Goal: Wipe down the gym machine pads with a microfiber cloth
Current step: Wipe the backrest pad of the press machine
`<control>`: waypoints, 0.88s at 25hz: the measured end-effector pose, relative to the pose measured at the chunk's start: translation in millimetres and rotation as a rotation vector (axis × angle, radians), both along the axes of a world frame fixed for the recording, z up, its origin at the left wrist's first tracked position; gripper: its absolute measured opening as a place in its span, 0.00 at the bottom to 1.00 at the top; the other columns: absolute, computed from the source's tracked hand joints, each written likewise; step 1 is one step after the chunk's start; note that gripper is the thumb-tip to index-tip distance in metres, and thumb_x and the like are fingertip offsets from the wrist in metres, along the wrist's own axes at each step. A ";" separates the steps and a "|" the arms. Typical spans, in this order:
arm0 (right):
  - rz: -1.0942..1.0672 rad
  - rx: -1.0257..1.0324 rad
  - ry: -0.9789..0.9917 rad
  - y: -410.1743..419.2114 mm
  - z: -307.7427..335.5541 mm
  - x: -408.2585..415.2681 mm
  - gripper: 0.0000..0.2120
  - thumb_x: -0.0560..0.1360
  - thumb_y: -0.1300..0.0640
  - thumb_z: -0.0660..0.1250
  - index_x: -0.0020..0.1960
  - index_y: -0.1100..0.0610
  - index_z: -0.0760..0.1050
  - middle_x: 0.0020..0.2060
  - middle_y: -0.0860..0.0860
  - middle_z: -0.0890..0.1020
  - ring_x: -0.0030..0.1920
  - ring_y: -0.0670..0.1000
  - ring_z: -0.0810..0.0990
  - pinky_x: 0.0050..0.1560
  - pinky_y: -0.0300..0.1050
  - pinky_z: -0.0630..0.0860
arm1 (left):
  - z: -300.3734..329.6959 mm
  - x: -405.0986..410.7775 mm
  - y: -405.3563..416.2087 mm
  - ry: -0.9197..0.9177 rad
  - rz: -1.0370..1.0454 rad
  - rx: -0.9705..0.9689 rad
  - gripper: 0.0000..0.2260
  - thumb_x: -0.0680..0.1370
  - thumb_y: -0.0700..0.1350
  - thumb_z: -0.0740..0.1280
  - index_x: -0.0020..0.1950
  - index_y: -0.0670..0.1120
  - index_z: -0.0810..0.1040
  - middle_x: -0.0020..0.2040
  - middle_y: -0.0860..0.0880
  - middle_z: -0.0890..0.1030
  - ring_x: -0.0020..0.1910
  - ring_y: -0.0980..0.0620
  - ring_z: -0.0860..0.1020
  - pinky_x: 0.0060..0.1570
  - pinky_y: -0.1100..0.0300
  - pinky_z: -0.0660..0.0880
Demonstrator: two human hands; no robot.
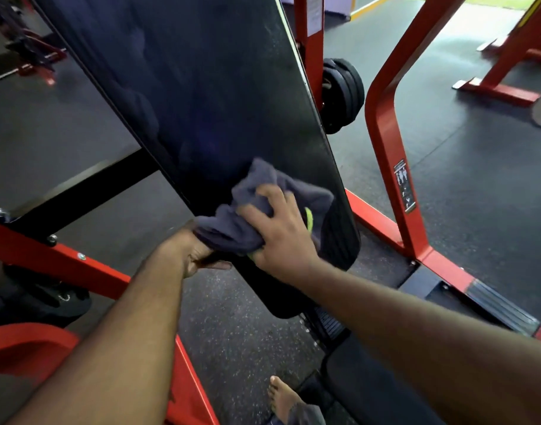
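Floor (447, 148): dark speckled rubber matting throughout, with a pale glare patch at upper right where daylight enters. A yellow-edged strip and a green area show at the top edge.

Pad (201, 102): long, black, glossy, set at a steep tilt from upper left to lower right. Faint smears and fine specks are visible on its face. Its top is cut off by the picture edge.

Frame (389, 142): red steel tubing around the pad, with a bent upright to the right carrying a small label whose print is too small to read. Black plates (343, 93) hang on a peg behind the pad's right edge. A second red frame (508, 56) stands well apart at upper right, partly cut off.

Cloth (257, 210): dark grey-blue, bunched, with a yellow-green trim showing, pressed against the lower part of the pad.

Right hand (281, 234): fingers spread over the cloth, gripping it flat to the pad.

Left hand (192, 250): closed around the pad's lower left edge, just beside the cloth; its fingertips are hidden behind the edge.

1 bare foot (283, 397) shows on the floor at the bottom edge. Dark objects at lower left are too dim to identify.
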State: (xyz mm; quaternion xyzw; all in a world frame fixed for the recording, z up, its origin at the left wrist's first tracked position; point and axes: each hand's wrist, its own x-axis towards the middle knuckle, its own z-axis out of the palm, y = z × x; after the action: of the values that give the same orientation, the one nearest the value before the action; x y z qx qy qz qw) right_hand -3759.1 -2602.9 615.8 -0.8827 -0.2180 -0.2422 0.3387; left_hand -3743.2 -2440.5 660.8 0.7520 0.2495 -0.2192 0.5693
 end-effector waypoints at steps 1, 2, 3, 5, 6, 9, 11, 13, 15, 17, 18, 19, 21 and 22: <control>-0.043 0.028 0.059 -13.5 -19.6 -8.2 0.29 0.60 0.58 0.70 0.61 0.46 0.71 0.65 0.55 0.64 0.58 0.65 0.72 0.55 0.62 0.75 | 0.3 0.0 -0.6 -0.012 -0.002 0.025 0.10 0.70 0.27 0.71 0.45 0.39 0.79 0.45 0.37 0.83 0.35 0.46 0.83 0.29 0.55 0.82; -0.165 0.150 0.124 -26.7 -27.9 -4.5 0.29 0.61 0.59 0.67 0.61 0.47 0.71 0.64 0.55 0.64 0.59 0.66 0.72 0.58 0.62 0.75 | 0.6 1.1 -1.1 -0.017 -0.026 0.049 0.13 0.67 0.25 0.72 0.45 0.40 0.80 0.44 0.38 0.84 0.37 0.45 0.84 0.32 0.54 0.82; -0.326 0.328 0.214 -36.3 -25.5 11.6 0.27 0.61 0.61 0.65 0.60 0.49 0.71 0.62 0.56 0.64 0.58 0.65 0.72 0.59 0.62 0.75 | 2.0 1.7 -0.7 -0.017 -0.056 0.069 0.16 0.64 0.24 0.74 0.45 0.40 0.81 0.43 0.40 0.85 0.40 0.45 0.85 0.36 0.53 0.83; -0.566 0.567 0.343 -42.4 18.0 59.4 0.24 0.65 0.62 0.64 0.61 0.53 0.73 0.62 0.58 0.66 0.57 0.62 0.72 0.60 0.59 0.74 | 2.9 3.3 0.7 -0.016 -0.081 0.083 0.17 0.61 0.22 0.73 0.42 0.40 0.81 0.38 0.42 0.84 0.40 0.45 0.84 0.39 0.52 0.83; -0.553 0.572 0.318 -35.5 48.9 75.6 0.24 0.65 0.60 0.65 0.62 0.54 0.74 0.62 0.59 0.67 0.57 0.62 0.73 0.60 0.58 0.74 | 1.5 4.4 1.5 -0.015 -0.074 0.089 0.16 0.61 0.20 0.71 0.39 0.39 0.81 0.35 0.41 0.83 0.37 0.44 0.83 0.38 0.52 0.82; -0.275 0.330 0.039 0.3 86.7 74.6 0.26 0.64 0.49 0.66 0.61 0.55 0.77 0.62 0.61 0.70 0.57 0.65 0.73 0.57 0.54 0.74 | -0.3 4.4 -1.4 -0.026 -0.020 0.120 0.17 0.61 0.18 0.67 0.27 0.40 0.77 0.26 0.41 0.78 0.27 0.45 0.79 0.25 0.60 0.77; -0.151 0.221 0.016 1.0 61.2 48.9 0.28 0.63 0.49 0.65 0.63 0.55 0.76 0.63 0.60 0.69 0.57 0.65 0.73 0.57 0.54 0.75 | 1.4 3.6 -3.1 -0.023 -0.020 0.126 0.18 0.59 0.17 0.66 0.24 0.41 0.75 0.26 0.41 0.76 0.25 0.45 0.77 0.24 0.61 0.75; -0.257 0.352 0.129 -19.7 35.1 39.3 0.25 0.64 0.55 0.67 0.62 0.54 0.74 0.61 0.58 0.67 0.57 0.62 0.73 0.56 0.51 0.74 | 4.2 3.4 -2.1 0.007 -0.033 0.139 0.16 0.59 0.18 0.66 0.26 0.40 0.75 0.29 0.40 0.76 0.26 0.45 0.77 0.24 0.60 0.76; -0.505 0.645 0.308 -35.0 44.9 64.9 0.20 0.68 0.59 0.68 0.59 0.53 0.72 0.59 0.55 0.65 0.56 0.61 0.73 0.58 0.49 0.72 | 3.4 5.2 -1.3 0.038 -0.061 0.143 0.16 0.59 0.18 0.67 0.30 0.39 0.76 0.31 0.40 0.78 0.28 0.45 0.79 0.26 0.60 0.77; -0.611 0.754 0.421 -36.9 80.4 100.0 0.17 0.70 0.57 0.67 0.58 0.51 0.71 0.60 0.54 0.66 0.55 0.61 0.73 0.59 0.52 0.74 | 1.4 8.7 -0.5 0.035 -0.041 0.141 0.16 0.59 0.17 0.68 0.33 0.38 0.76 0.32 0.40 0.78 0.32 0.43 0.80 0.27 0.59 0.78; -0.578 0.700 0.364 -34.2 90.9 108.6 0.18 0.69 0.55 0.68 0.59 0.51 0.72 0.60 0.54 0.67 0.55 0.61 0.73 0.59 0.55 0.74 | -0.3 9.8 -0.3 0.029 -0.029 0.143 0.17 0.59 0.17 0.69 0.34 0.37 0.76 0.33 0.39 0.79 0.32 0.42 0.80 0.27 0.58 0.78; -0.500 0.619 0.247 -29.3 92.5 108.8 0.20 0.68 0.54 0.69 0.59 0.53 0.74 0.60 0.56 0.69 0.55 0.62 0.74 0.57 0.56 0.75 | -1.6 10.7 0.9 0.021 -0.017 0.142 0.17 0.58 0.17 0.69 0.36 0.37 0.77 0.33 0.39 0.79 0.33 0.41 0.81 0.28 0.57 0.79; -0.323 0.418 0.049 -25.5 67.1 87.0 0.24 0.66 0.51 0.69 0.60 0.56 0.75 0.60 0.59 0.72 0.57 0.63 0.74 0.57 0.54 0.74 | -1.6 10.2 2.1 0.017 -0.022 0.131 0.20 0.57 0.17 0.70 0.42 0.35 0.78 0.37 0.38 0.80 0.35 0.40 0.82 0.31 0.55 0.80; -0.259 0.353 0.068 -25.8 47.4 66.6 0.25 0.65 0.51 0.68 0.60 0.57 0.75 0.61 0.59 0.72 0.59 0.62 0.73 0.58 0.53 0.74 | -0.7 9.5 2.2 0.020 -0.026 0.131 0.21 0.56 0.17 0.70 0.44 0.34 0.78 0.38 0.37 0.80 0.35 0.40 0.83 0.32 0.55 0.80</control>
State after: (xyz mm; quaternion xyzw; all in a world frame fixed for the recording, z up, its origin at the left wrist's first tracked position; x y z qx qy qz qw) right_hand -3692.5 -2628.7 663.2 -0.8381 -0.0455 -0.2883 0.4609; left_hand -3733.6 -2438.3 660.1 0.7886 0.2594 -0.2172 0.5135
